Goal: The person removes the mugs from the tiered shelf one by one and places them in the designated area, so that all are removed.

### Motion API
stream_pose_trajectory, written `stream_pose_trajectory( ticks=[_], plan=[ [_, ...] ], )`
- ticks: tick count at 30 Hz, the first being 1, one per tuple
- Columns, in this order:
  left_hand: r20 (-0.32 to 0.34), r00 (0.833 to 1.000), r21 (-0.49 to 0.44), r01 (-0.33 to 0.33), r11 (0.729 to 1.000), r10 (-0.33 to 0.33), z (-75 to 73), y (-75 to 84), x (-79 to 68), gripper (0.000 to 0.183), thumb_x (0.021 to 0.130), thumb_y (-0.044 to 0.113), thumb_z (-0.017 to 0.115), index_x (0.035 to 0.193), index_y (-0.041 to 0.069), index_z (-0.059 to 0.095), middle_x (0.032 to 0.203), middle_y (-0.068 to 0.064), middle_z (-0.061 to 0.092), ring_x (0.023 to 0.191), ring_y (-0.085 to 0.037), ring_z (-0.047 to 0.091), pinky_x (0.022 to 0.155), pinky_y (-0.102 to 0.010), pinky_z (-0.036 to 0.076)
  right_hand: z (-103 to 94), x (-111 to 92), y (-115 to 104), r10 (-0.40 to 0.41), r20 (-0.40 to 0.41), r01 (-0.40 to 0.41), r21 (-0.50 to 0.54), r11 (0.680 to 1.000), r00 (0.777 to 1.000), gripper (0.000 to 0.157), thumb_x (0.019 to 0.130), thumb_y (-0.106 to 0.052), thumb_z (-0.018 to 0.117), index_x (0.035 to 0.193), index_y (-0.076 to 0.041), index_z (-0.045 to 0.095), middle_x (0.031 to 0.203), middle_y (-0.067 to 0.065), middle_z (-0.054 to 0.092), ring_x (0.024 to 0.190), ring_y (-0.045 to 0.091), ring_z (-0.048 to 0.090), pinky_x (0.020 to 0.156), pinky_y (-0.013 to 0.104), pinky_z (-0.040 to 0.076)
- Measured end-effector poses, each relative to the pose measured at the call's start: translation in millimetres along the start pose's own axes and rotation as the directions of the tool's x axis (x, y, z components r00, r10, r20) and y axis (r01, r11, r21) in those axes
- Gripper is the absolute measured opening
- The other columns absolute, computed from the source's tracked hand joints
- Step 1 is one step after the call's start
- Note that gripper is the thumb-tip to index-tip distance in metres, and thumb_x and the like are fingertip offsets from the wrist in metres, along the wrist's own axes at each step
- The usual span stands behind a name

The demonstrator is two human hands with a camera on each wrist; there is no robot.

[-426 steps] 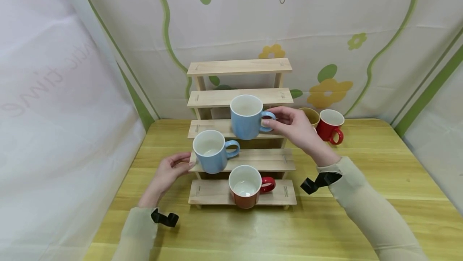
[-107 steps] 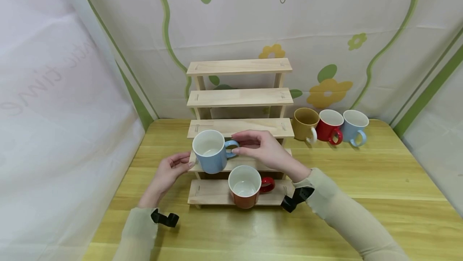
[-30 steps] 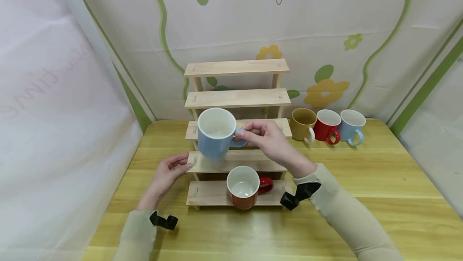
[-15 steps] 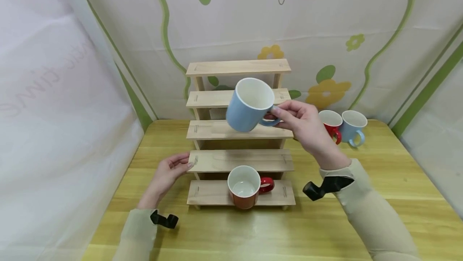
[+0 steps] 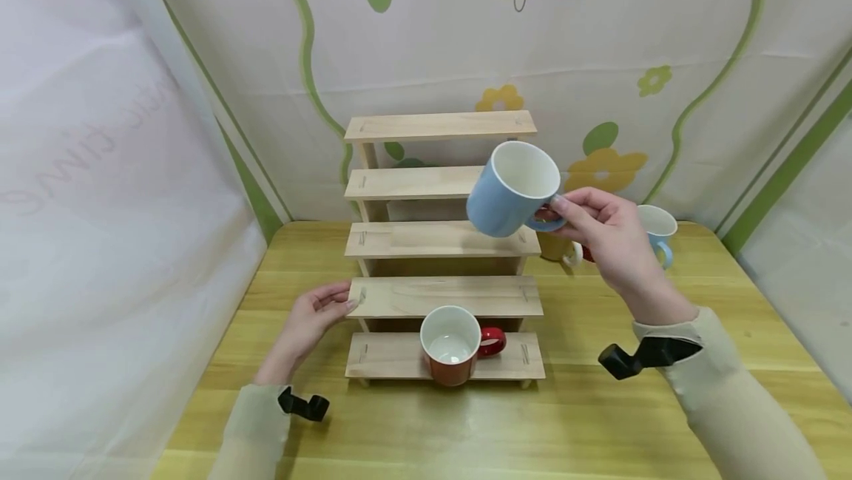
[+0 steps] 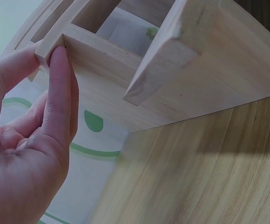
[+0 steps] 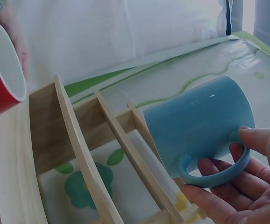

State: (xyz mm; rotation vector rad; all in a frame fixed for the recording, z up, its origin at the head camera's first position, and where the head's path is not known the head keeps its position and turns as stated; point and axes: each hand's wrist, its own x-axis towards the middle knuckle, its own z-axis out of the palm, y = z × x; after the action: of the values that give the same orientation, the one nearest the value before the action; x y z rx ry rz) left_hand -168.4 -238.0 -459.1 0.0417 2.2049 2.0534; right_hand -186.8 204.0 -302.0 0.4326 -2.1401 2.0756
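Note:
A light blue mug, white inside, hangs tilted in the air over the right end of the wooden tiered shelf. My right hand pinches it by the handle, thumb on top and fingers curled through, as the right wrist view also shows. My left hand pinches the left end of the second step from the bottom; in the left wrist view its fingers grip the board's corner. On the lowest step stands a red mug upright, handle to the right.
At the back right of the wooden table stand a second blue mug, a mustard mug with a white handle, and a red mug, the last two partly hidden by my hand and the held mug. A patterned cloth hangs behind the shelf.
My right hand has lifted the blue mug off the second step from the bottom and carried it up and right, tilting it. The left hand stays at the shelf's end.

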Motion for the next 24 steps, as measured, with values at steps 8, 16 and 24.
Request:
stream_pose_trajectory(
  ticks=[8,16,24],
  plan=[
    [0.000,1.000,-0.029,-0.019,0.999,0.019,0.1,-1.1,0.2,0.047,0.096,0.001,0.070,0.136,-0.016,0.052,0.113,-0.015,0.062,0.094,-0.014,0.066,0.086,-0.030,0.059,-25.8,-8.8,3.0,0.011,-0.080,-0.008,0.040,0.999,0.997,0.026,0.098,-0.017,0.070,0.106,0.008,0.067,0.101,0.010,0.074,0.094,0.020,0.073,0.081,0.030,0.059],
    [-0.004,1.000,-0.020,-0.014,1.000,0.014,-0.1,-1.7,0.1,0.047,0.095,0.001,0.071,0.135,-0.015,0.052,0.113,-0.015,0.062,0.093,-0.014,0.067,0.089,-0.037,0.058,-52.3,-15.5,3.7,0.010,-0.162,0.011,0.128,0.992,0.987,0.019,0.096,-0.009,0.071,0.104,0.007,0.071,0.100,0.010,0.076,0.090,0.018,0.074,0.077,0.029,0.060],
    [-0.011,1.000,-0.010,-0.010,1.000,0.010,0.1,-1.3,-0.3,0.048,0.095,0.002,0.071,0.136,-0.015,0.052,0.113,-0.015,0.062,0.093,-0.014,0.066,0.090,-0.038,0.058,-76.4,-20.3,1.7,0.032,-0.208,0.010,0.197,0.980,0.978,0.019,0.095,-0.007,0.072,0.104,0.010,0.070,0.102,0.010,0.076,0.093,0.017,0.074,0.078,0.029,0.059]
  ],
)
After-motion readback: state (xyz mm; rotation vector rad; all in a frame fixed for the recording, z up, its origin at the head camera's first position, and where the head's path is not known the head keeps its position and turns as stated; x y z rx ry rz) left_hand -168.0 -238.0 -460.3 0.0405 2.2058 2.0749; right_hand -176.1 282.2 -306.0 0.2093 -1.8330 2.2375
